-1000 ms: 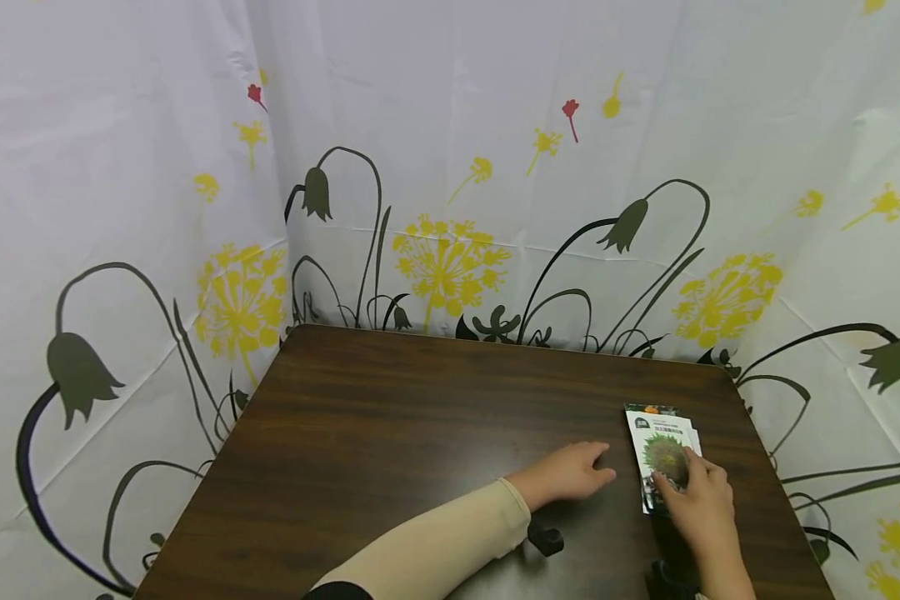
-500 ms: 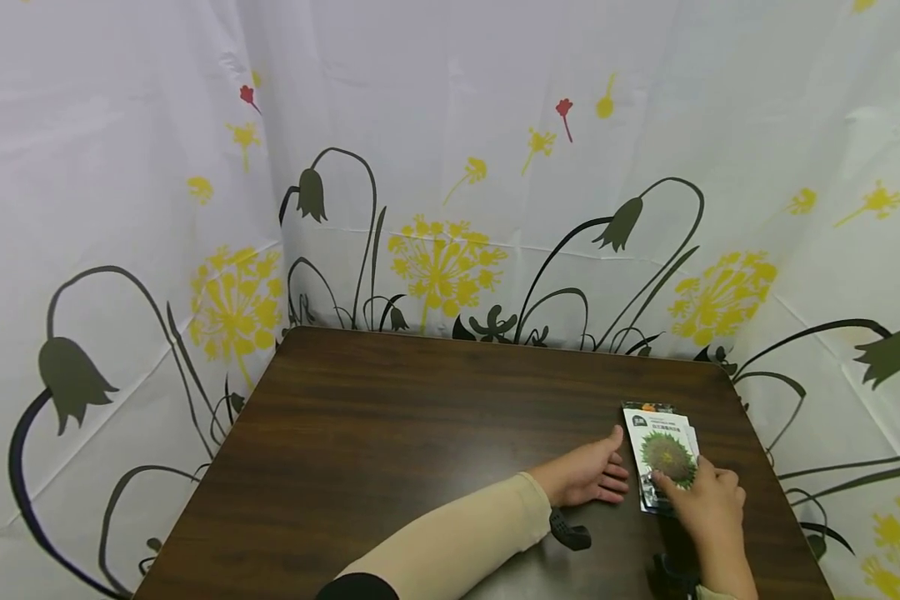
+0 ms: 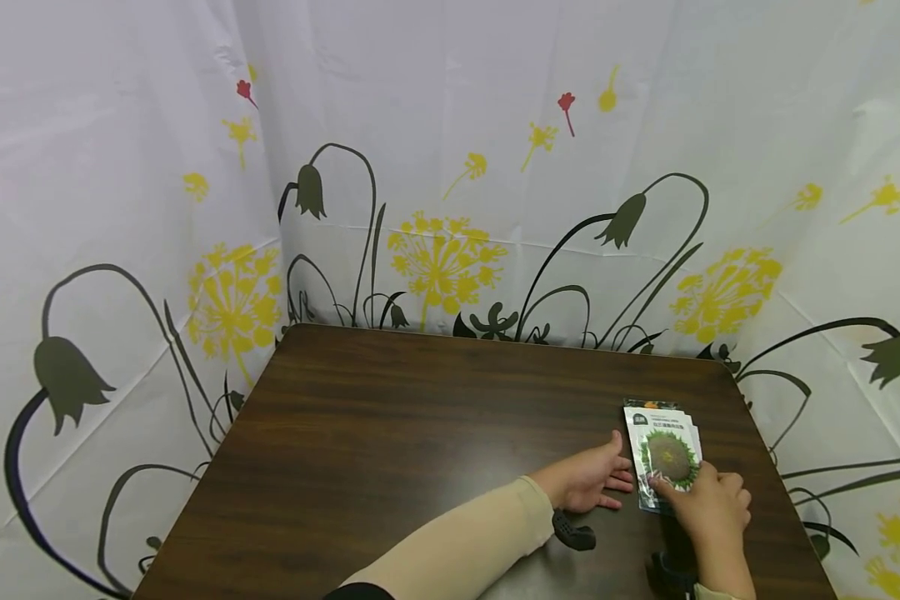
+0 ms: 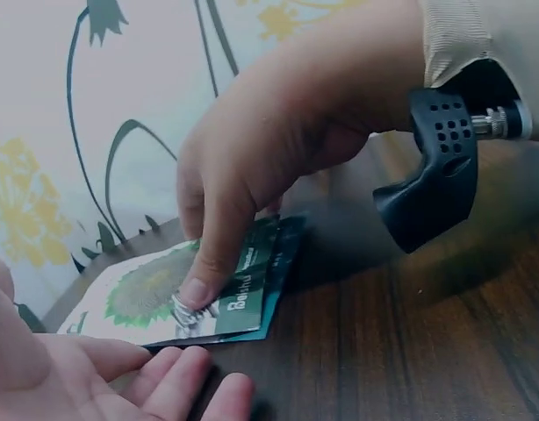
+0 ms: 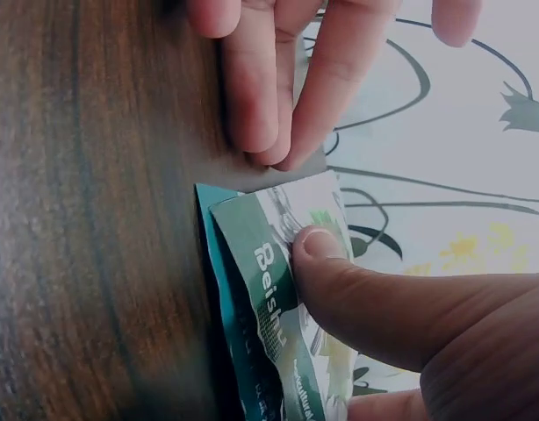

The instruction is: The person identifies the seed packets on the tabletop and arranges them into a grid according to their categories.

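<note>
A small stack of printed seed packets [image 3: 662,425] lies near the table's right side, the top one white with a green-fringed, sunflower-like picture. In the left wrist view the packets [image 4: 142,289] show a dark green end band, with a teal packet edge beneath. My right hand [image 3: 708,508] holds the stack, its thumb [image 5: 340,272] pressed on the top packet and its fingers along the far side, partly hidden. Just left of the stack is my left hand [image 3: 588,483], palm turned towards the packets and fingers extended. Its fingertips [image 5: 252,123] come close to the packets' edge; contact cannot be made out.
A dark wood-grain table [image 3: 420,417] extends to the left of the hands. Behind and at both sides hangs a white curtain [image 3: 450,108] printed with flowers. A black wrist device [image 3: 573,532] sits under the left wrist, and another black device [image 3: 675,575] is by the right wrist.
My left hand has moved right, closer to the stack, and turned from palm down to palm facing the packets. The right hand keeps its hold, its fingers having shifted slightly towards the near right.
</note>
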A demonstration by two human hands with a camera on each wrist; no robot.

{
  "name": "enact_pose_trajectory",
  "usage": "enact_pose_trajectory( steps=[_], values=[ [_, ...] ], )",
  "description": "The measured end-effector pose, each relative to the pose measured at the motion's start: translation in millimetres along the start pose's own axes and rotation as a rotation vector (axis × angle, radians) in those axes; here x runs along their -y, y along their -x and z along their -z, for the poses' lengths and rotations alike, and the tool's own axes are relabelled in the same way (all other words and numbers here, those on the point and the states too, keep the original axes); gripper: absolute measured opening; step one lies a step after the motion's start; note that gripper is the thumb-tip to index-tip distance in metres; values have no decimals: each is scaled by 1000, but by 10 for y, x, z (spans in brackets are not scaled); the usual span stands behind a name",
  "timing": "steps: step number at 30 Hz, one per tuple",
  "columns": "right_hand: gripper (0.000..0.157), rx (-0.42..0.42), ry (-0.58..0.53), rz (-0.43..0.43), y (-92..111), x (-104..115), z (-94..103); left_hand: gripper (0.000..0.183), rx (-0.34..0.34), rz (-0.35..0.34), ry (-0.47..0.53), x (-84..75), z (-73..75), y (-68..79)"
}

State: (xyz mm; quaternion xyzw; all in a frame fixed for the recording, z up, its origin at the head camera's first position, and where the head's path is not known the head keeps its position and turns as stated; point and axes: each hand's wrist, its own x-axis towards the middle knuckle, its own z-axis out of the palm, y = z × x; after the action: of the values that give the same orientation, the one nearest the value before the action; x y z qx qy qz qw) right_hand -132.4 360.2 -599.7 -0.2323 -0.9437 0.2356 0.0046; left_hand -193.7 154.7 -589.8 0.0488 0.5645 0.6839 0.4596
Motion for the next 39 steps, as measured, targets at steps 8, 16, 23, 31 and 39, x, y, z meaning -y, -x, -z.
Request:
enact_pose_trajectory(
  steps=[8, 16, 23, 31, 39],
  values=[
    [107, -86, -14, 6, 30, 26, 31, 93, -47, -19, 32, 27, -120, -11],
    [82, -140, -89, 69, 57, 33, 74, 86, -133, -38, 98, 76, -157, -9],
    [74, -22, -181, 49, 54, 104, 131, 87, -154, -36, 112, 89, -139, -17],
    [78, -33, -179, 40, 85, 240, 133, 70, -179, -65, 106, 91, -176, -6],
    [80, -46, -168, 74, 111, 293, 65, 44, -254, -60, 31, 111, -227, -13]
  ],
)
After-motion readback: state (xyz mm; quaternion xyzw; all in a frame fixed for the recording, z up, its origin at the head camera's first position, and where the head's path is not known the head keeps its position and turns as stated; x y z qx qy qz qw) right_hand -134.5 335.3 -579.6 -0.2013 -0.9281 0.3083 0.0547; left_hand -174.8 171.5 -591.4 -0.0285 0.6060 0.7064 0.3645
